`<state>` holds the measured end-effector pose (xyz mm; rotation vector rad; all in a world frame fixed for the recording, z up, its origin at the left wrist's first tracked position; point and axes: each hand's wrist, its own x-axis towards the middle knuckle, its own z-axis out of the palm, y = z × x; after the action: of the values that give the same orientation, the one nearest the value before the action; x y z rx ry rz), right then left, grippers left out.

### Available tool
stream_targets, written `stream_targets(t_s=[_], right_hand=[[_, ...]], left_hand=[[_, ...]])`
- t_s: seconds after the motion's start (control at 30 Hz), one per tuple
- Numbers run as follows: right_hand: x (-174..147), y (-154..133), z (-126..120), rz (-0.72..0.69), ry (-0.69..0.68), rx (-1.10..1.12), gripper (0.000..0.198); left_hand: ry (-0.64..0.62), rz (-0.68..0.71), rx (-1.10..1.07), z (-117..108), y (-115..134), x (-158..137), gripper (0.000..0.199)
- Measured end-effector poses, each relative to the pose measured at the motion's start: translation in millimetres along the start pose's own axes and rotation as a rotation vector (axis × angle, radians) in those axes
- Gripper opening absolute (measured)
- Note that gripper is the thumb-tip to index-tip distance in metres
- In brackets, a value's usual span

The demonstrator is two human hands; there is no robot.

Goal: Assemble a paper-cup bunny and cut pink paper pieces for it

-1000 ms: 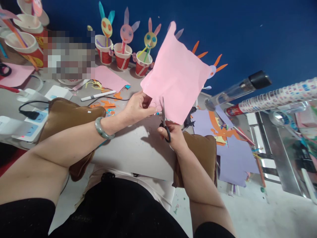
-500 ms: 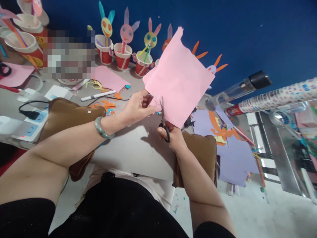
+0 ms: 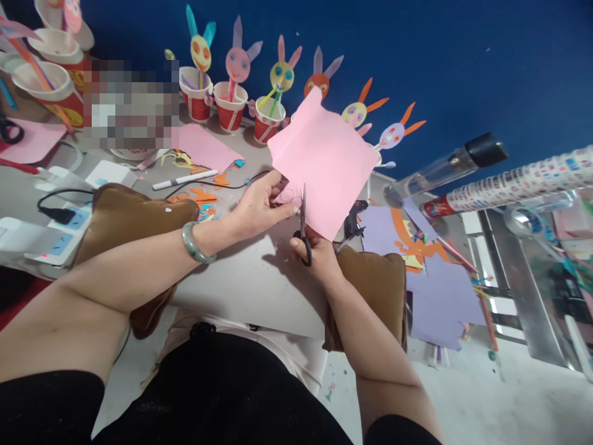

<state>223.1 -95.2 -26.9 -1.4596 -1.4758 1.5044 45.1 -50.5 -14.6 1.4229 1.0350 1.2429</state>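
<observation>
A pink sheet of paper [image 3: 328,161] is held up over the table, with small shapes drawn in outline near its lower left edge. My left hand [image 3: 262,203] is closed on that edge, pinching the paper between thumb and fingers. In my right hand [image 3: 317,254] is a pair of black-handled scissors [image 3: 304,232], its thumb and fingers around the handles. The scissor blades point away from me and lie at the paper beside the drawn outlines. Whether the blades are parted is hard to see.
Paper cups [image 3: 230,108] with rabbit-faced straws line the blue wall. A white marker [image 3: 184,180] and orange scraps [image 3: 200,198] lie left. Brown cushions [image 3: 370,278] flank the table front. At right are purple paper [image 3: 440,303], a glue gun [image 3: 356,216] and a long cup stack [image 3: 509,183].
The pink sheet has dropped and tilted, uncovering more rabbit faces behind it. My left hand has shifted slightly right, and the scissors slightly left.
</observation>
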Motion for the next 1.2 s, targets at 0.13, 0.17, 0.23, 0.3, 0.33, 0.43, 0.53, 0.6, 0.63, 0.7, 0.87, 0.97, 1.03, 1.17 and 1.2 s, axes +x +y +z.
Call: stream_targets(t_s=[0.13,0.17,0.23,0.3,0.33,0.43,0.53,0.6,0.63,0.7,0.87,0.97,1.03,1.17,1.2], right_hand=[[1.8,-1.2,1.0,-0.022,-0.067,-0.034,0.058],[2.1,-1.9,0.8,-0.033,-0.089,-0.034,0.058],[2.1,-3.5,-0.3,-0.052,-0.130,-0.038,0.059],[0.6,-4.7,-3.5,-0.036,-0.183,-0.054,0.059],[-0.8,-5.4,-6.1,-0.011,-0.227,-0.065,0.059],[-6.8,-8.6,-18.0,0.087,-0.433,-0.113,0.056],[-12.3,-13.7,-31.8,0.069,-0.513,-0.104,0.056],[-13.6,-16.5,-38.4,-0.008,-0.423,-0.079,0.057],[-13.5,-17.4,-40.3,-0.039,-0.366,-0.075,0.057],[-12.2,-18.1,-41.7,-0.071,-0.291,-0.082,0.057],[-9.6,-15.9,-37.7,-0.036,-0.283,-0.075,0.059],[-10.2,-14.8,-36.1,-0.023,-0.278,-0.067,0.060],[-10.9,-14.7,-35.6,-0.018,-0.278,-0.065,0.061],[-12.8,-15.4,-34.5,-0.017,-0.274,-0.057,0.061],[-13.2,-15.8,-34.0,-0.019,-0.269,-0.056,0.061]], left_hand=[[-0.030,0.008,-0.065,-3.2,0.3,1.2,0.033],[-0.024,0.011,-0.072,-4.6,0.9,2.0,0.033],[-0.009,0.004,-0.076,-8.6,2.4,4.4,0.032],[0.017,-0.016,-0.060,-13.9,3.8,8.0,0.029],[0.036,-0.020,-0.046,-16.9,3.9,10.2,0.027],[0.091,0.022,-0.036,-24.5,0.3,17.0,0.026],[0.088,0.115,-0.077,-27.6,-7.8,21.2,0.028],[0.054,0.150,-0.101,-26.8,-12.5,21.4,0.029],[0.035,0.159,-0.110,-26.0,-14.1,20.8,0.029],[0.000,0.172,-0.122,-24.0,-15.7,18.8,0.032],[-0.011,0.253,-0.140,-21.0,-17.9,15.1,0.046],[0.001,0.287,-0.149,-20.1,-20.1,13.4,0.050],[0.000,0.302,-0.152,-19.3,-20.5,11.6,0.051],[-0.008,0.324,-0.132,-17.5,-17.6,7.7,0.052],[-0.009,0.324,-0.120,-17.1,-16.7,7.1,0.051]])
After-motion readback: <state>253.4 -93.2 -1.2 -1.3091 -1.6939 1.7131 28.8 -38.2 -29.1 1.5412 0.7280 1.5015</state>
